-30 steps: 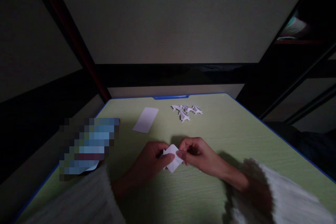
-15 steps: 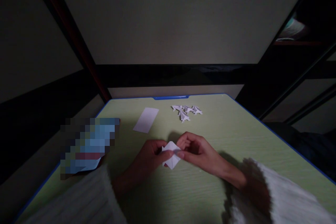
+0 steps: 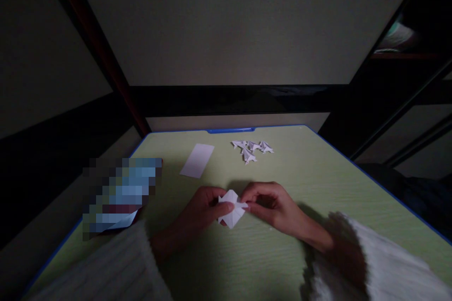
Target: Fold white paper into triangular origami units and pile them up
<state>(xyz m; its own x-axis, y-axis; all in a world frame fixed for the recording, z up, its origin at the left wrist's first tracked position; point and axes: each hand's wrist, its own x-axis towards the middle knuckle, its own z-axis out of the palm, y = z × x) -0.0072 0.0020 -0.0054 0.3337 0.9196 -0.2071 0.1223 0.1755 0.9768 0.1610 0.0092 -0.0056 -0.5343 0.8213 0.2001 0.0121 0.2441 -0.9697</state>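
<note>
Open lane right, crowding left and far middle.
Bare table [image 3: 318, 174] runs from the right hand [image 3: 271, 204] to the right edge; a hand could pass. Near middle blocked: left hand [image 3: 206, 207] and right meet at the folded paper [image 3: 231, 218]. Beyond, small paper figures [image 3: 249, 155] cluster; gap between them and the flat white sheet [image 3: 197, 161]. Bluish object [image 3: 122, 220], indistinct, hems the left edge.

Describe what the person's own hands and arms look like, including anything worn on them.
The left hand and right hand are ungloved, with no watch visible. The arms wear pale, whitish-grey sleeves that leave the wrists uncovered: the left sleeve shows ribbed lines, and the right sleeve has a wide, fuzzy-edged cuff.
</note>
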